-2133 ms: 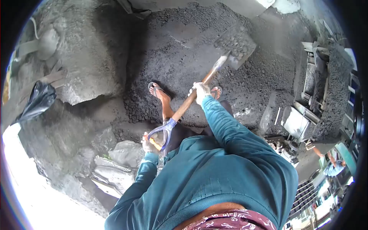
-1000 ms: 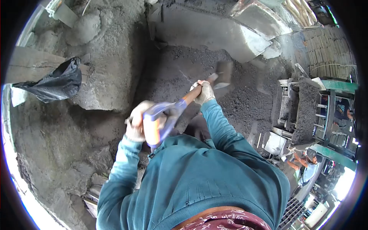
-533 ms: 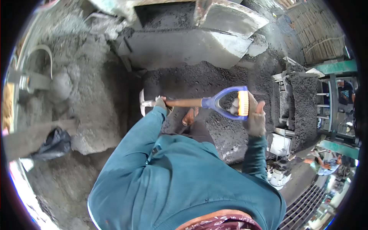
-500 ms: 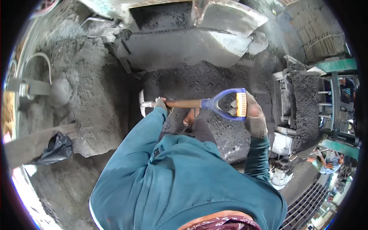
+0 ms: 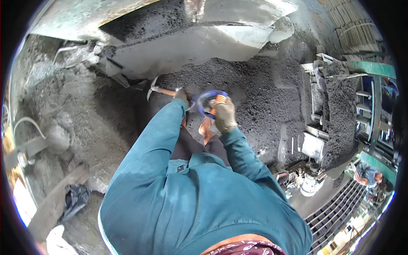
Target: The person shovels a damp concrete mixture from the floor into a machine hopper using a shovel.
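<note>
I hold a shovel with a wooden shaft (image 5: pixel 165 91) and a blue D-handle (image 5: pixel 208 102) that has an orange grip. My gloved left hand (image 5: pixel 182 95) is closed on the shaft close to the blade. My gloved right hand (image 5: pixel 223 114) is closed on the D-handle. The metal blade (image 5: pixel 150 88) shows edge-on, right under the lip of a large grey trough (image 5: pixel 191 46) that holds dark mix. Below the shovel lies a pile of dark gravelly mix (image 5: pixel 255 85). My sandalled foot (image 5: pixel 206 127) stands on it.
A mound of grey cement (image 5: pixel 76 110) rises on the left, with a black bag (image 5: pixel 74 197) lower down. A block-making machine (image 5: pixel 335 106) loaded with dark mix stands at the right. Another person (image 5: pixel 365 172) is beyond it. A dark grate (image 5: pixel 335 212) lies at the lower right.
The D-handle and my right hand have moved left, closer to my left hand. The blade has gone up and left under the trough's lip. The view has shifted up.
</note>
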Demonstrator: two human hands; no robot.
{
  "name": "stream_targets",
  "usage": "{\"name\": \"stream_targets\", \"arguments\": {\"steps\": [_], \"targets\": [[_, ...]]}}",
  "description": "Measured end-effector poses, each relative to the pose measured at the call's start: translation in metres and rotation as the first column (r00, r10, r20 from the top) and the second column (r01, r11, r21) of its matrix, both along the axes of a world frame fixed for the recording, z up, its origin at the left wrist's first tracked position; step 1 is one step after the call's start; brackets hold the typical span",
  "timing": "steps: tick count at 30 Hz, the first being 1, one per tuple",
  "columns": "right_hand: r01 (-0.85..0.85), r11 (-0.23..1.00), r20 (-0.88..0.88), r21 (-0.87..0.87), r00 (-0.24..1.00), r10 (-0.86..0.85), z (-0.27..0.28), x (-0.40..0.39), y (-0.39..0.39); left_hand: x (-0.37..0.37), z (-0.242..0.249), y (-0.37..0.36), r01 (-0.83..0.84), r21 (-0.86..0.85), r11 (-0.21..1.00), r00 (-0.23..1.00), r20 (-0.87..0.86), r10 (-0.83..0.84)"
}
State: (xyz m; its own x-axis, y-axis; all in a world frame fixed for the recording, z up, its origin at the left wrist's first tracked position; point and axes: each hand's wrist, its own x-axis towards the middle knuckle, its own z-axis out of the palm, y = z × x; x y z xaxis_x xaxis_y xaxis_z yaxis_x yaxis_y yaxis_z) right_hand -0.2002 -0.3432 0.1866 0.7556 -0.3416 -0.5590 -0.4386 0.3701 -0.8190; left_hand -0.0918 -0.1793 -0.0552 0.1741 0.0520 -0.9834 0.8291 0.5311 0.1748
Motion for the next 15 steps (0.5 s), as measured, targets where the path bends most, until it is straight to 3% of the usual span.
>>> {"name": "stream_targets", "arguments": {"steps": [1, 2, 3, 5, 8, 12, 15], "targets": [[0.024, 0.998, -0.005, 0.06, 1.0, -0.023, 0.022, -0.003, -0.021, 0.004, 0.047, -0.028, -0.007, -0.152, 0.988, 0.999, -0.041, 0.0], [0.168, 0.981, 0.073, 0.1, 0.982, -0.176, 0.027, -0.012, -0.038, -0.001, 0.071, -0.056, 0.002, -0.233, 0.972, 0.997, -0.07, -0.019], [0.202, 0.979, 0.0, -0.004, 0.979, -0.202, 0.032, -0.015, -0.055, -0.007, 0.094, -0.083, 0.013, -0.312, 0.95, 0.994, -0.095, -0.044], [0.253, 0.967, 0.004, 0.044, 0.967, -0.253, 0.081, -0.015, -0.073, -0.002, 0.108, -0.132, 0.095, -0.352, 0.931, 0.985, -0.103, -0.14], [0.306, 0.942, 0.019, -0.136, 0.952, -0.306, 0.131, -0.009, -0.076, 0.001, 0.13, -0.18, 0.111, -0.475, 0.873, 0.973, -0.128, -0.193], [0.224, 0.941, 0.042, -0.254, 0.975, -0.22, 0.173, -0.013, -0.071, -0.015, 0.154, -0.184, -0.106, -0.596, 0.796, 0.984, -0.178, -0.003], [0.166, 0.935, 0.0, -0.313, 0.985, -0.175, 0.203, -0.011, -0.065, -0.024, 0.195, -0.153, -0.098, -0.62, 0.778, 0.988, -0.153, 0.003]]}}
